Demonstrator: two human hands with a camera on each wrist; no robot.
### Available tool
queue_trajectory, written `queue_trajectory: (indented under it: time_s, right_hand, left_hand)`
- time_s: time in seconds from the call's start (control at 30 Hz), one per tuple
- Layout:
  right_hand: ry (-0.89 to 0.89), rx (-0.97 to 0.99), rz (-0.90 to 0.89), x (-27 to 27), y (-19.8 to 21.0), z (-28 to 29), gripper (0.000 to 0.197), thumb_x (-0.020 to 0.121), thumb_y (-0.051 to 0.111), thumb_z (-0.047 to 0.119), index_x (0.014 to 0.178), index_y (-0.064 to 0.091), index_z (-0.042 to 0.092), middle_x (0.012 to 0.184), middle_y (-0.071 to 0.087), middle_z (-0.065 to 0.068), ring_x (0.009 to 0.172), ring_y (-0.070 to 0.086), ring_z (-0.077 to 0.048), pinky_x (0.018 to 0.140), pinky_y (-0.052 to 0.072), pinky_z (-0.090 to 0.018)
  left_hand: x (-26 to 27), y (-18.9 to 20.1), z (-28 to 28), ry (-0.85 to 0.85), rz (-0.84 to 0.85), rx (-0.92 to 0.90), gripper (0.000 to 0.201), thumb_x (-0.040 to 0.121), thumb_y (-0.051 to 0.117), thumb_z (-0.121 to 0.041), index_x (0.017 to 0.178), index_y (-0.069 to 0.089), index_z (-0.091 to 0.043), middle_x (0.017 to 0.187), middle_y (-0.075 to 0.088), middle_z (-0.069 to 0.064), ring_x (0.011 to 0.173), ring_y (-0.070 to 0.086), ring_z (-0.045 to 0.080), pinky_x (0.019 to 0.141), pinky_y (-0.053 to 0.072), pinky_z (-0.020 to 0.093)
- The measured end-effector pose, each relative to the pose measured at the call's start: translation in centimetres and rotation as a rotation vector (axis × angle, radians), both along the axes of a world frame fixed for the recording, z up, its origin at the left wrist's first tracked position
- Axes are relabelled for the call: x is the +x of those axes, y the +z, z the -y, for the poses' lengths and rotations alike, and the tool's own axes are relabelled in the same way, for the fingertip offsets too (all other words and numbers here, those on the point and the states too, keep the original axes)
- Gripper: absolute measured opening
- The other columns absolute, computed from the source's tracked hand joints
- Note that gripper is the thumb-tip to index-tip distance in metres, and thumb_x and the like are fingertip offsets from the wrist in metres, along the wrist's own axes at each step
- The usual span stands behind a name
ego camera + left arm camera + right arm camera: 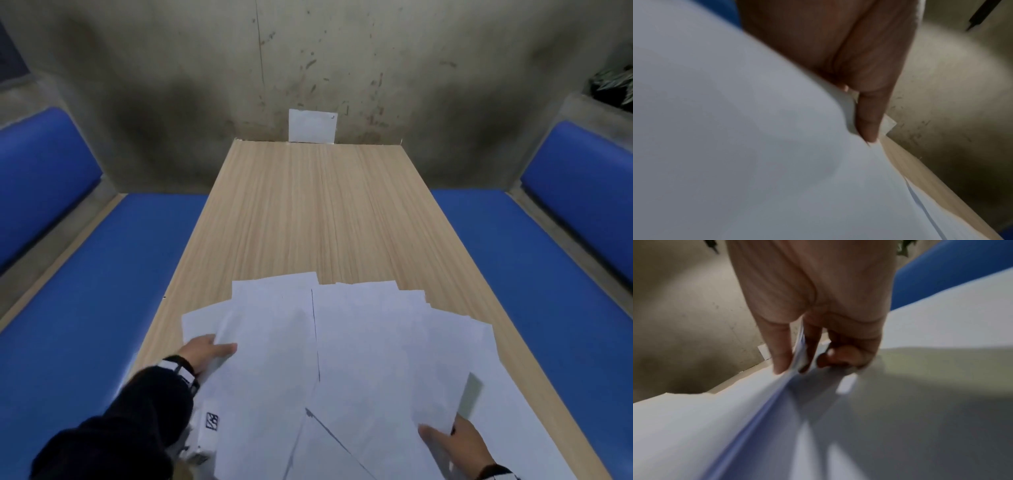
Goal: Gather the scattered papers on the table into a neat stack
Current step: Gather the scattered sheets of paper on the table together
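Several white papers [342, 359] lie fanned and overlapping on the near end of the wooden table [318, 212]. My left hand [209, 353] grips the left edge of the spread, thumb on top and fingers under the sheets; the left wrist view shows a finger [869, 116] tucked against the paper [756, 146]. My right hand [452, 442] pinches the lower right part of the sheets, thumb on top. In the right wrist view the thumb and fingers [781, 353] clamp a thin bundle of papers [756, 418], lifted a little off another sheet.
Blue padded benches [85, 308] [548, 274] run along both sides of the table. A small white card [312, 125] leans on the concrete wall at the table's far end. The far half of the tabletop shows bare wood. A plant [616, 85] sits at the upper right.
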State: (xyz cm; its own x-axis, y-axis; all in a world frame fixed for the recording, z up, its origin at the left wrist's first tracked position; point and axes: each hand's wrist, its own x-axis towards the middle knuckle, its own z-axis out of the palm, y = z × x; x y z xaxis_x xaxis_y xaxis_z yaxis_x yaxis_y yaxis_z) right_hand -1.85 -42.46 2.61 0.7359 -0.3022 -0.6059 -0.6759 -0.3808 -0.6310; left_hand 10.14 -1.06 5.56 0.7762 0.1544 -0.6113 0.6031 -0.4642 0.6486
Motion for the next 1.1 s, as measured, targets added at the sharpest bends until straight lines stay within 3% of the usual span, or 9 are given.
queue_trajectory:
  time_s: [0.07, 0.13, 0.3, 0.47, 0.6, 0.77, 0.9, 1.0, 1.1]
  right_hand:
    - [0.043, -0.134, -0.003, 0.8, 0.4, 1.3, 0.077, 0.046, 0.070, 0.073, 0.097, 0.069, 0.015, 0.104, 0.071, -0.012, 0.087, 0.063, -0.022, 0.082, 0.050, -0.036]
    - [-0.052, -0.351, -0.036, 1.6, 0.8, 3.7, 0.101, 0.043, 0.050, 0.089, 0.110, 0.064, 0.015, 0.120, 0.062, -0.014, 0.110, 0.057, -0.030, 0.097, 0.044, -0.042]
    - [-0.238, -0.476, -0.155, 2.3, 1.7, 8.0, 0.090, 0.070, 0.067, 0.056, 0.140, 0.036, 0.008, 0.146, 0.033, -0.019, 0.133, 0.031, -0.037, 0.109, 0.029, -0.049]
    - [-0.123, -0.334, -0.117, 3.1, 1.6, 8.0, 0.049, 0.086, 0.057, 0.009, 0.131, 0.045, -0.004, 0.129, 0.053, -0.024, 0.117, 0.051, -0.037, 0.104, 0.039, -0.041]
    - [0.010, -0.249, -0.066, 3.4, 0.9, 6.1, 0.034, 0.090, 0.046, 0.002, 0.121, 0.055, -0.007, 0.130, 0.055, -0.024, 0.118, 0.051, -0.036, 0.090, 0.038, -0.034]
    - [-0.014, -0.100, -0.082, 2.6, -0.2, 6.3, 0.030, 0.083, 0.044, -0.009, 0.104, 0.064, -0.004, 0.113, 0.064, -0.022, 0.095, 0.055, -0.029, 0.082, 0.041, -0.032]
    - [-0.164, -0.042, -0.032, 2.1, -0.7, 7.8, 0.029, 0.080, 0.045, -0.014, 0.095, 0.066, -0.001, 0.100, 0.067, -0.019, 0.098, 0.059, -0.034, 0.092, 0.046, -0.043]
    - [-0.119, 0.020, -0.048, 2.0, -0.6, 6.2, 0.016, 0.084, 0.052, -0.007, 0.086, 0.067, -0.002, 0.089, 0.068, -0.018, 0.091, 0.062, -0.034, 0.069, 0.045, -0.033]
    - [-0.116, 0.031, 0.008, 2.3, -0.3, 3.6, 0.022, 0.085, 0.049, -0.008, 0.072, 0.063, 0.004, 0.071, 0.064, -0.011, 0.078, 0.056, -0.028, 0.058, 0.036, -0.025]
  left_hand:
    - [-1.7, -1.6, 2.4, 0.113, -0.031, -0.089, 0.042, 0.077, 0.070, -0.011, 0.113, 0.060, 0.010, 0.089, 0.067, 0.017, 0.081, 0.064, 0.031, 0.085, 0.050, 0.038]
    - [-2.9, -2.4, 4.6, 0.182, -0.028, -0.140, 0.047, 0.075, 0.069, -0.008, 0.114, 0.055, 0.016, 0.087, 0.063, 0.015, 0.078, 0.059, 0.028, 0.078, 0.043, 0.032]
    - [-3.2, -2.2, 6.5, 0.222, 0.041, -0.084, 0.046, 0.088, 0.058, -0.020, 0.125, 0.050, 0.006, 0.132, 0.052, 0.018, 0.109, 0.050, 0.026, 0.098, 0.037, 0.035]
    - [-3.4, -2.3, 8.4, 0.159, 0.029, -0.077, 0.019, 0.093, 0.046, -0.023, 0.079, 0.056, -0.016, 0.102, 0.053, 0.009, 0.096, 0.048, 0.024, 0.083, 0.038, 0.031]
    - [-4.2, -2.4, 10.1, 0.076, 0.002, -0.068, 0.059, 0.086, 0.060, -0.026, 0.136, 0.039, -0.004, 0.138, 0.046, 0.015, 0.119, 0.047, 0.026, 0.104, 0.036, 0.036]
    - [-4.7, -2.6, 10.1, 0.288, 0.080, -0.135, 0.095, 0.069, 0.079, -0.012, 0.143, 0.018, -0.013, 0.150, 0.030, 0.017, 0.132, 0.038, 0.032, 0.111, 0.031, 0.043]
    - [-4.4, -3.3, 8.4, 0.158, 0.061, -0.123, 0.043, 0.076, 0.068, -0.001, 0.118, 0.056, 0.001, 0.118, 0.062, 0.022, 0.098, 0.060, 0.030, 0.090, 0.047, 0.035]
    - [-4.8, -3.8, 8.8, -0.056, -0.025, -0.165, 0.026, 0.078, 0.066, -0.005, 0.103, 0.065, -0.001, 0.101, 0.069, 0.017, 0.085, 0.063, 0.027, 0.082, 0.050, 0.035]
    - [-5.3, -3.4, 10.8, -0.136, -0.040, -0.190, 0.026, 0.070, 0.063, -0.020, 0.095, 0.061, -0.012, 0.113, 0.067, 0.018, 0.097, 0.063, 0.029, 0.094, 0.051, 0.042]
